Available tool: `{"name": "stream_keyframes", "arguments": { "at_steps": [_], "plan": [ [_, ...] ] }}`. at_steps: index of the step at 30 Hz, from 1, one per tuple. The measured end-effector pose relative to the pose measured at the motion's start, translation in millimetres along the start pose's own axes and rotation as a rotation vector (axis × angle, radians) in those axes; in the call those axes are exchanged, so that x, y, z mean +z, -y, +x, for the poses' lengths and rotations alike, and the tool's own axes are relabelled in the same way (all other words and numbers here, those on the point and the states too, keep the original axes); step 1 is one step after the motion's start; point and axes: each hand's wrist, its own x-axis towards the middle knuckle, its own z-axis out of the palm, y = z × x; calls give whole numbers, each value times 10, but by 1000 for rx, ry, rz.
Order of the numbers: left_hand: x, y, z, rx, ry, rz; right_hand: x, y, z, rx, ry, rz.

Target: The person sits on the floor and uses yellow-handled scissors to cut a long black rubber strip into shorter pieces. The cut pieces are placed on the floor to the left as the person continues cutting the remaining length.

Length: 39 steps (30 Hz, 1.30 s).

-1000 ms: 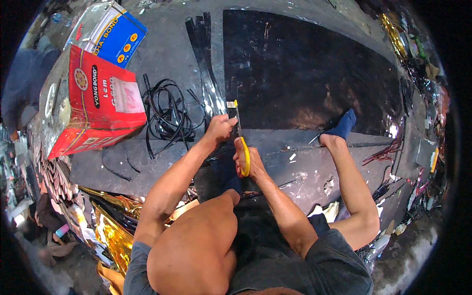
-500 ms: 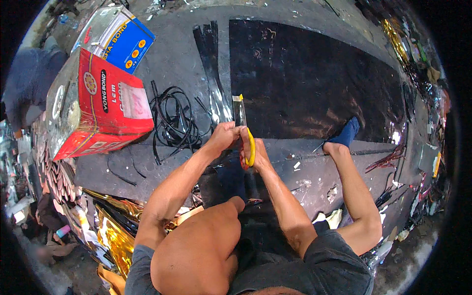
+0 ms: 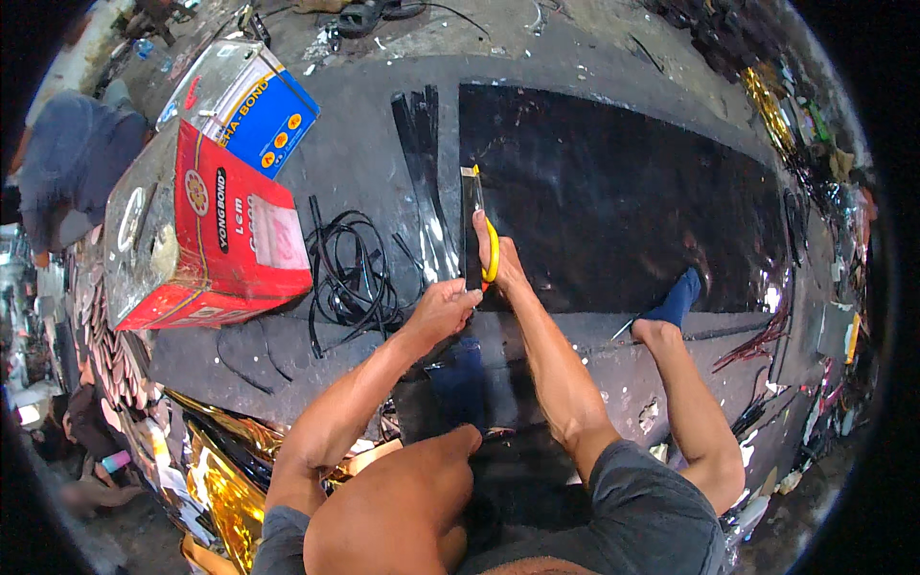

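One left hand (image 3: 447,309) is closed in a pinch at the near left edge of one black sheet (image 3: 613,192). By one right hand (image 3: 498,257), fingers curled shut, one yellow-handled tool (image 3: 493,251) is gripped just beyond it. The sheet — glossy, lightly creased and scuffed — is spread flat on a grey mat (image 3: 355,144), its left side straight, its near right part pressed by one blue-socked foot (image 3: 678,299). A narrow band of mat is left between that straight edge and several flat black strips (image 3: 419,144), not countable; a wider band runs past the far edge. Farther left, one tangle of black cord (image 3: 353,273) is seen, then two containers — one red (image 3: 235,216), one blue and yellow (image 3: 268,120).
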Motion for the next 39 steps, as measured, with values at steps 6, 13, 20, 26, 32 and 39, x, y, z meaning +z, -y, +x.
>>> {"name": "stream_keyframes", "arguments": {
  "at_steps": [6,13,20,26,32,39],
  "plan": [
    [5,-105,-128,66,-24,126,-106,374,480,-15,33,111],
    [52,-326,-340,60,-57,177,-216,794,1198,-55,6,121],
    [27,-339,-415,33,-45,94,-307,1162,1699,-97,-21,184],
    [34,-341,-483,32,-55,108,-276,1220,1752,-96,8,209],
    [114,-463,-677,56,-57,147,-336,1237,1739,-90,19,220],
    [206,-530,-772,102,-51,209,-413,1370,1737,-94,37,218]
  ]
}}
